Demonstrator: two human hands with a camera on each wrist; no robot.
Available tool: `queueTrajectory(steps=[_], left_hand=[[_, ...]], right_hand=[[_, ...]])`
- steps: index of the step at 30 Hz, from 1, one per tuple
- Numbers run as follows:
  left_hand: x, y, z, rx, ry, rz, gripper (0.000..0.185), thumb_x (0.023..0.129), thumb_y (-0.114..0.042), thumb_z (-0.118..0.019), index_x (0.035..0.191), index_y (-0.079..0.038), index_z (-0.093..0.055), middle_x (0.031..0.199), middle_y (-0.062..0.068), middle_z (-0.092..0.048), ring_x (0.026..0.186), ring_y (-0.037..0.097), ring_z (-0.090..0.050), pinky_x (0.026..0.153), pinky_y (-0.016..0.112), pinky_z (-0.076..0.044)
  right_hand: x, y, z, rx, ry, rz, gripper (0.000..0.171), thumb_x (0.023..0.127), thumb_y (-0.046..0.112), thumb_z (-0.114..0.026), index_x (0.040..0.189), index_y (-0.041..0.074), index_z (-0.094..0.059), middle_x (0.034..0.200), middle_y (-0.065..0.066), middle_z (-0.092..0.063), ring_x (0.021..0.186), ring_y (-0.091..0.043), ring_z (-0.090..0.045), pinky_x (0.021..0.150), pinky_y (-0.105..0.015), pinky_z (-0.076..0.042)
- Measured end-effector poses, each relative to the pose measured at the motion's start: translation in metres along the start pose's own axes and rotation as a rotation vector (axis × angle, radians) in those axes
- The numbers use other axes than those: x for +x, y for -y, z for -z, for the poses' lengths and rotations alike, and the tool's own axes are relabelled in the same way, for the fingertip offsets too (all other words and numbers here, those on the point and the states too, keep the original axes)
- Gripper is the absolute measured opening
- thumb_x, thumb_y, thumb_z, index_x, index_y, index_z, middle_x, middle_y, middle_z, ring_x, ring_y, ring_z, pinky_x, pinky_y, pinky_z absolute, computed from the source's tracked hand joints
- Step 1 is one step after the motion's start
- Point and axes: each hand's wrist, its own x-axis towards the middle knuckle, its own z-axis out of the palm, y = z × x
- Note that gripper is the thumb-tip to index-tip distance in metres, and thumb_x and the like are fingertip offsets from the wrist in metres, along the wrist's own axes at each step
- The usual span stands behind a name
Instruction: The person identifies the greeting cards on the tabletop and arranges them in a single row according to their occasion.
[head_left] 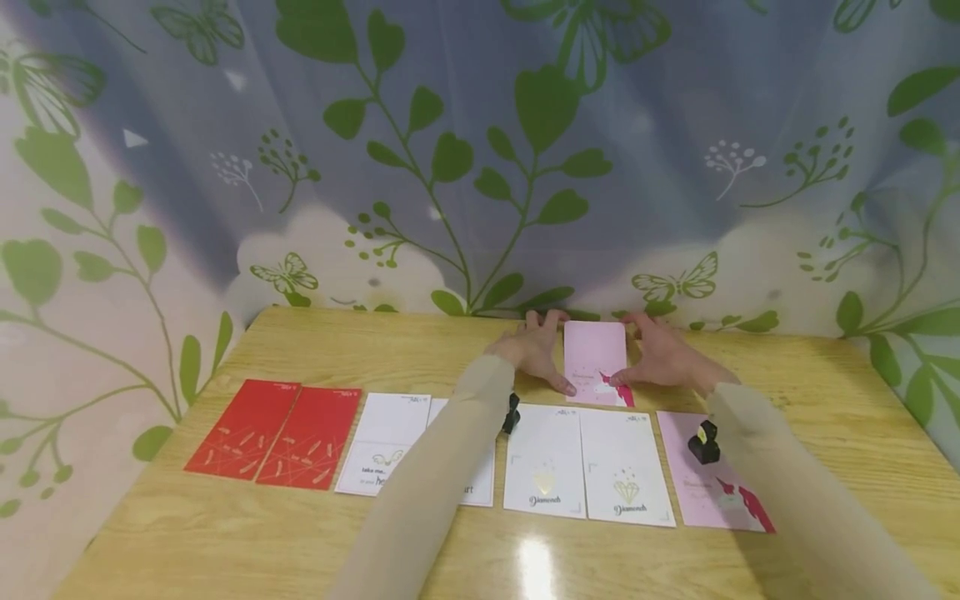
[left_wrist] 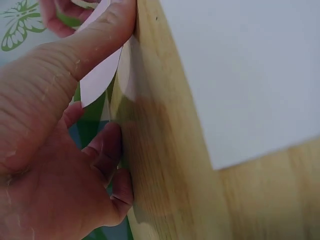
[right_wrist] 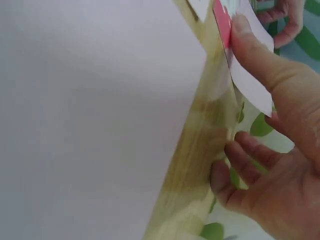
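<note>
A pink card [head_left: 595, 350] with a red-and-white unicorn at its lower right stands at the far edge of the table, between both hands. My left hand [head_left: 534, 354] pinches its left side, thumb on the front and a finger behind; in the left wrist view the left thumb [left_wrist: 100, 37] crosses the card. On the opposite side, my right hand [head_left: 667, 358] grips the card, its thumb [right_wrist: 255, 52] flat on the front near the unicorn. The other fingers of both hands rest near the table's edge. In both wrist views the pink card looks bent.
Nearer on the wooden table [head_left: 262, 542] lies a row: two red cards [head_left: 243, 429], white winged cards [head_left: 386, 442] partly under the left sleeve, two white diamond cards [head_left: 543, 458], and a matching pink unicorn card [head_left: 712, 492] partly under the right forearm. A leaf-patterned curtain [head_left: 480, 167] hangs behind.
</note>
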Motion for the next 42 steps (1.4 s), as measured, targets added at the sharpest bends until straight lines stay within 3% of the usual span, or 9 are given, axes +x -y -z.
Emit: queueTrajectory(steps=[4,9,14,17,21,24,28,37,42], left_hand=[[-0.001,-0.001,-0.001,-0.02,-0.017,-0.003,0.118,0.072,-0.051,-0.091,0.159,-0.027,-0.014,0.156,0.02,-0.026,0.141,0.035,-0.042,0.114,0.057,-0.038],[-0.002,-0.003,-0.002,-0.055,-0.045,-0.021,0.117,0.073,-0.047,-0.091,0.158,-0.025,-0.014,0.152,0.019,-0.03,0.136,0.035,-0.048,0.114,0.059,-0.038],[0.001,-0.003,-0.002,-0.112,-0.067,-0.071,0.112,0.076,-0.04,-0.091,0.157,-0.022,-0.015,0.152,0.018,-0.037,0.129,0.034,-0.058,0.111,0.053,-0.047],[0.003,-0.002,0.0,-0.237,-0.08,-0.121,0.101,0.082,-0.026,-0.088,0.156,-0.017,-0.019,0.148,0.017,-0.047,0.126,0.032,-0.06,0.108,0.045,-0.05],[0.007,0.001,0.001,-0.421,-0.137,-0.168,0.075,0.09,-0.013,-0.079,0.149,-0.012,-0.032,0.13,0.014,-0.063,0.115,0.025,-0.065,0.106,0.037,-0.05],[0.009,0.003,0.001,-0.512,-0.212,-0.194,0.054,0.095,-0.015,-0.072,0.141,-0.012,-0.042,0.121,0.011,-0.066,0.107,0.022,-0.068,0.1,0.034,-0.053],[0.012,0.004,0.0,-0.626,-0.304,-0.233,0.038,0.099,-0.016,-0.068,0.132,-0.013,-0.05,0.123,0.01,-0.064,0.105,0.023,-0.068,0.092,0.032,-0.057],[0.011,0.001,0.002,-0.83,-0.406,-0.312,0.03,0.097,-0.008,-0.069,0.125,-0.006,-0.058,0.119,0.012,-0.065,0.106,0.022,-0.065,0.09,0.028,-0.057],[0.004,-0.007,0.003,-0.952,-0.358,-0.316,0.032,0.096,-0.007,-0.069,0.126,-0.005,-0.057,0.116,0.013,-0.064,0.093,0.019,-0.069,0.083,0.04,-0.062]], right_hand=[[0.0,0.007,0.001,0.048,-0.04,0.018,0.093,0.079,0.025,-0.09,0.145,-0.005,-0.031,0.119,-0.027,-0.063,0.099,-0.033,-0.064,0.088,-0.05,-0.055],[0.002,0.01,-0.001,0.093,-0.093,0.004,0.071,0.086,0.009,-0.082,0.136,-0.002,-0.033,0.107,-0.023,-0.067,0.084,-0.026,-0.064,0.078,-0.039,-0.054],[0.002,0.012,0.0,0.131,-0.134,-0.011,0.057,0.091,0.003,-0.073,0.134,-0.003,-0.037,0.103,-0.023,-0.064,0.082,-0.027,-0.061,0.072,-0.033,-0.051],[0.0,0.013,0.004,0.153,-0.16,-0.01,0.051,0.094,0.003,-0.07,0.135,-0.001,-0.039,0.104,-0.022,-0.061,0.086,-0.029,-0.06,0.073,-0.033,-0.051],[-0.004,0.015,0.01,0.181,-0.239,0.015,0.045,0.095,0.001,-0.067,0.133,0.001,-0.043,0.104,-0.022,-0.059,0.089,-0.032,-0.059,0.076,-0.034,-0.053],[-0.008,0.015,0.015,0.203,-0.305,0.033,0.043,0.095,-0.002,-0.067,0.131,0.001,-0.045,0.104,-0.022,-0.06,0.089,-0.034,-0.061,0.073,-0.029,-0.054],[-0.013,0.018,0.021,0.258,-0.335,0.04,0.043,0.095,-0.002,-0.067,0.132,0.002,-0.046,0.104,-0.021,-0.059,0.088,-0.032,-0.062,0.068,-0.021,-0.055],[-0.026,0.03,0.032,0.388,-0.362,0.064,0.042,0.096,-0.003,-0.065,0.133,0.003,-0.046,0.103,-0.021,-0.058,0.079,-0.025,-0.066,0.065,-0.037,-0.063],[-0.036,0.031,0.034,0.454,-0.381,0.08,0.041,0.097,-0.003,-0.063,0.133,0.004,-0.046,0.102,-0.021,-0.059,0.074,-0.014,-0.066,0.063,-0.037,-0.063]])
